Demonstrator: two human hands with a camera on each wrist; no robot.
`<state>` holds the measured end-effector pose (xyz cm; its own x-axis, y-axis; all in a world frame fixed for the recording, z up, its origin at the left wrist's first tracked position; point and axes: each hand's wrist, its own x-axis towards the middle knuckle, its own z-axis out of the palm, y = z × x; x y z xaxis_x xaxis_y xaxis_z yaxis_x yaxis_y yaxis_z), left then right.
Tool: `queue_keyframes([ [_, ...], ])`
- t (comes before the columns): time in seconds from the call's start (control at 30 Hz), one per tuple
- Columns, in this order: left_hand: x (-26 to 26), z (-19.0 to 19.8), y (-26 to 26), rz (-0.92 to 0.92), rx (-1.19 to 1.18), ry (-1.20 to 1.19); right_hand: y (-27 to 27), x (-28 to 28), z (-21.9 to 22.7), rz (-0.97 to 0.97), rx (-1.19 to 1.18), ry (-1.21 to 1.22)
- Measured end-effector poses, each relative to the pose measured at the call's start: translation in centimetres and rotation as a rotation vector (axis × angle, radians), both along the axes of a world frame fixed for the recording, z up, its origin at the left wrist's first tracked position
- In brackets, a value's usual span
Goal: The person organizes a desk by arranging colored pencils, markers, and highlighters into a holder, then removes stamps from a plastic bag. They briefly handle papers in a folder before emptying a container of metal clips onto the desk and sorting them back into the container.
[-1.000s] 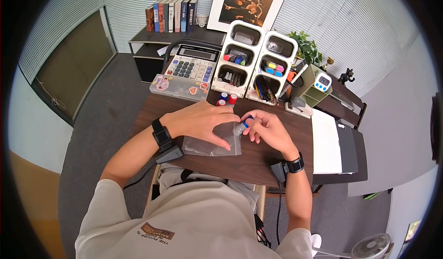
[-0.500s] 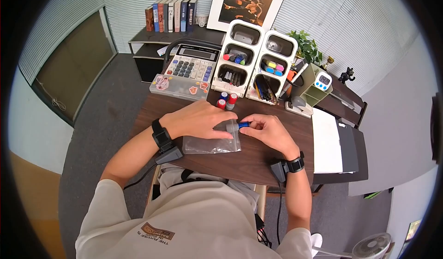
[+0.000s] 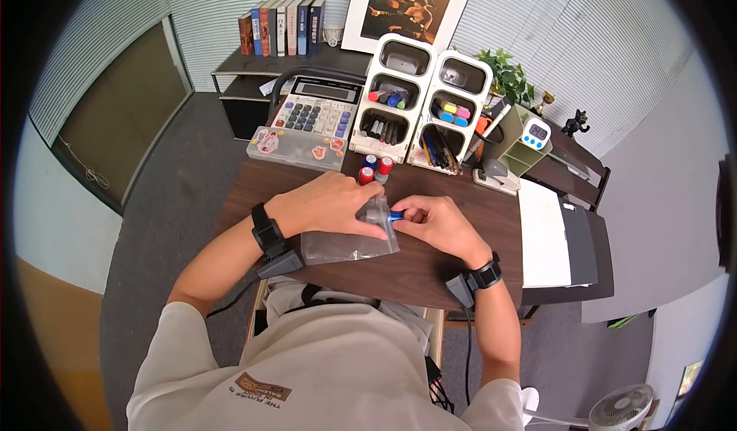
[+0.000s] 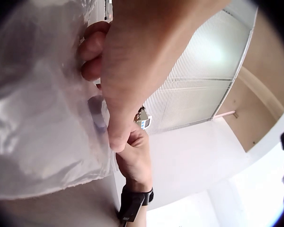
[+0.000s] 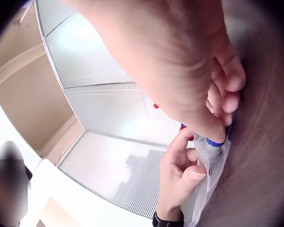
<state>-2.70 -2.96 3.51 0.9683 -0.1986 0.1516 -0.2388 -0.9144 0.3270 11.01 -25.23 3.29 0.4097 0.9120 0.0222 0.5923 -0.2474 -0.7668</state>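
Note:
A clear zip bag [image 3: 338, 248] lies on the dark wooden desk. My left hand [image 3: 326, 204] grips it at its mouth, with thumb and fingers spread along that end. From the right, my right hand [image 3: 445, 225] pinches the blue cap of a small bottle [image 5: 215, 147]. The bottle's pale body is inside the bag's mouth, while the cap is still at the opening. Through the plastic in the left wrist view, the bottle shows as a blurred shape. Just beyond my left hand stand a few similar bottles [image 3: 385, 165] with red and blue caps.
Behind the bottles are a sticker-covered pencil case [image 3: 295, 148], a calculator [image 3: 318, 108] and two white organizers [image 3: 389, 89] full of pens. A stapler [image 3: 497, 179] sits at the right back, near white paper [image 3: 543, 235] on a dark folder.
My right hand has turned the blue-capped bottle sideways and moved it left into the bag's mouth. My left hand has stayed at the bag, its thumb and fingers shifting slightly.

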Motion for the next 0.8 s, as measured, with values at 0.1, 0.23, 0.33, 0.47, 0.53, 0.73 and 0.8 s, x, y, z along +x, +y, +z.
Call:
queue_keyframes([
  [0.1, 0.0, -0.1, 0.0, -0.011, -0.031, 0.005, 0.3, -0.4, -0.1, -0.013, 0.000, 0.002],
  [0.23, 0.1, -0.1, -0.3, -0.040, -0.075, 0.017, 0.6, -0.7, -0.9, -0.030, 0.054, -0.001],
  [0.33, -0.1, 0.6, -0.4, -0.039, -0.073, 0.045, 0.7, -0.7, -0.8, -0.067, 0.071, 0.006],
  [0.47, -0.2, 0.5, 0.0, -0.029, 0.030, -0.069, 0.6, -0.6, -0.5, -0.079, 0.068, -0.003],
  [0.53, -0.1, 0.3, 0.0, 0.001, 0.064, -0.134, 0.4, -0.4, -0.5, -0.080, 0.058, -0.028],
  [0.73, 0.0, 0.2, -0.1, -0.043, 0.080, -0.100, 0.3, 0.0, -1.1, 0.010, 0.094, -0.086],
  [0.8, 0.0, 0.2, -0.3, -0.061, 0.073, -0.136, 0.4, -0.2, -1.2, 0.029, 0.102, -0.057],
])
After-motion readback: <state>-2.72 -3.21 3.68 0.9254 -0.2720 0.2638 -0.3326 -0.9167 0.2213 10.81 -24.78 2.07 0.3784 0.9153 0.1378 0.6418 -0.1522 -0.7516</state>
